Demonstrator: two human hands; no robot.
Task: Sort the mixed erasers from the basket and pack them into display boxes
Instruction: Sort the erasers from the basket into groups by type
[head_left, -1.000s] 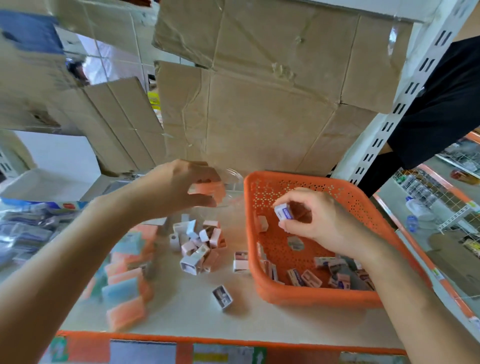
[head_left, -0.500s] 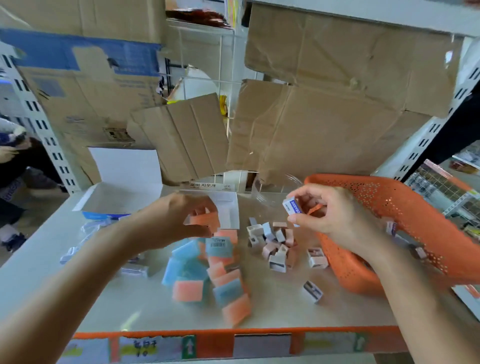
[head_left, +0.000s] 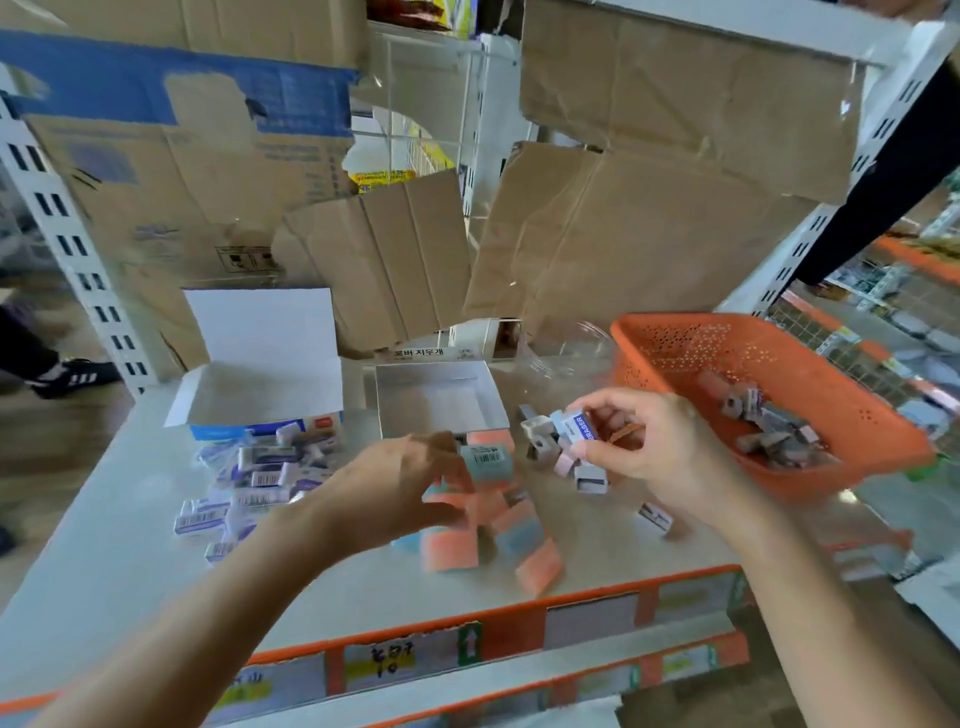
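An eraser (head_left: 577, 429) is pinched between thumb and fingertips of the right hand (head_left: 662, 457). The basket (head_left: 675, 358) is set just to its right. The left hand (head_left: 395, 491) is curled over the orange-and-blue pile (head_left: 452, 556); whether anything is gripped cannot be told. A box (head_left: 436, 402) lies open just beyond it.

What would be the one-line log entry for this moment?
left hand: at orange-blue pile, grip unclear | right hand: pinches blue-white eraser | basket: erasers inside
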